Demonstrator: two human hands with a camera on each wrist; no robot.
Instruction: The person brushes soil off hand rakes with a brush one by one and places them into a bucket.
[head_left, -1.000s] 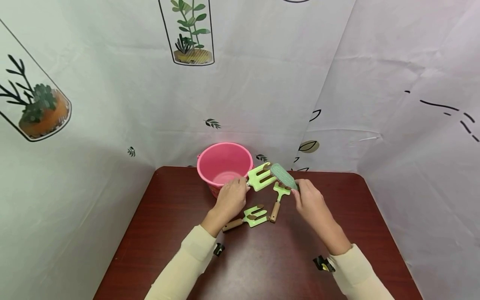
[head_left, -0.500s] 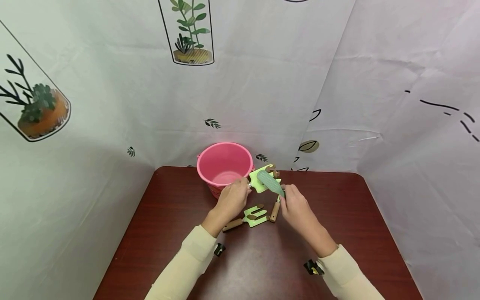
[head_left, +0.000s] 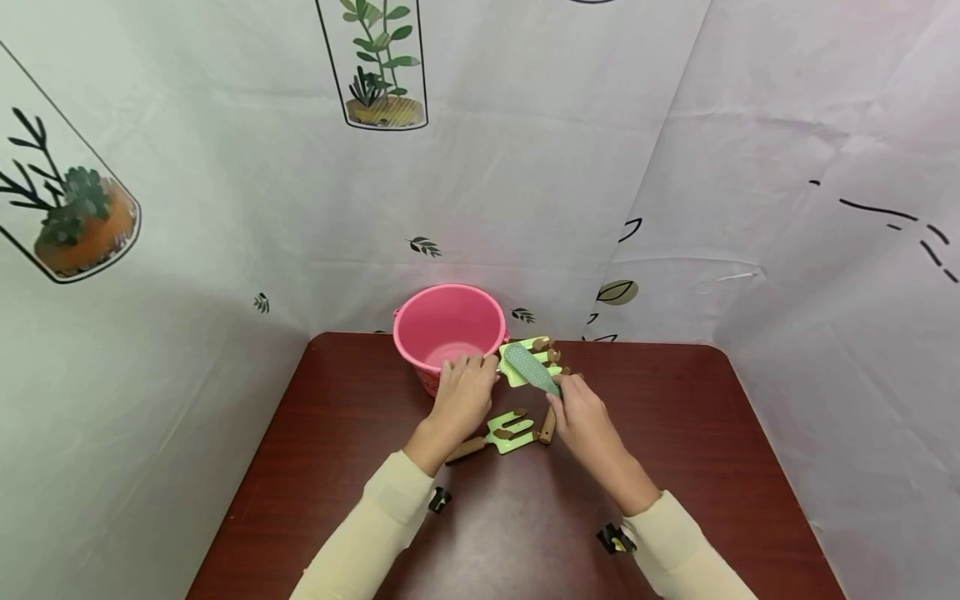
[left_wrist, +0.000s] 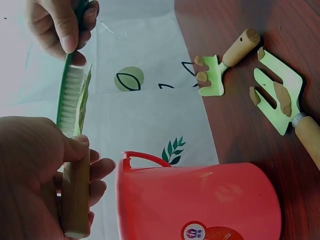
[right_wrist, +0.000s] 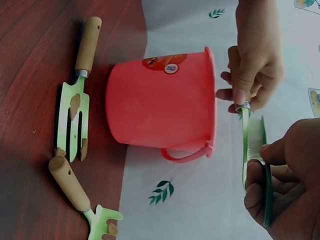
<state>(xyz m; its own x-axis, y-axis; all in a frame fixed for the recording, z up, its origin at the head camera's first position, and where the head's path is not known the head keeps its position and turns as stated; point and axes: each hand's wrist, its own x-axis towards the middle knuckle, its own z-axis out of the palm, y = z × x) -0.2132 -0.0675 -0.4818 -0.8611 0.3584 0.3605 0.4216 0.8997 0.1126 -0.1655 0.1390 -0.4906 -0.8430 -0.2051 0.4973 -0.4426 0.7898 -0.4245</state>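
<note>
My left hand [head_left: 465, 396] grips the wooden handle [left_wrist: 76, 200] of a light-green garden fork [head_left: 512, 375] with brown patches on its prongs, held up beside the bucket's rim. A green brush [head_left: 531, 369] with white bristles [left_wrist: 73, 92] is held by its handle in my right hand [head_left: 588, 421]. Its bristles face the fork's flat side and appear to touch it. On the table lie a second garden fork [head_left: 512, 432] with brown patches and a small hand rake [left_wrist: 214, 77]; in the head view my right hand and the brush hide most of the rake.
A pink bucket [head_left: 408, 340] stands upright at the back of the dark red-brown table [head_left: 345, 442], left of the raised fork. Behind the table hangs a pale plant-print cloth [head_left: 525, 183]. The two loose tools lie in front of and right of the bucket.
My right hand has moved left with the brush, from the prong ends across toward the base of the raised fork's head. My left hand has hardly moved; the fork has tilted slightly.
</note>
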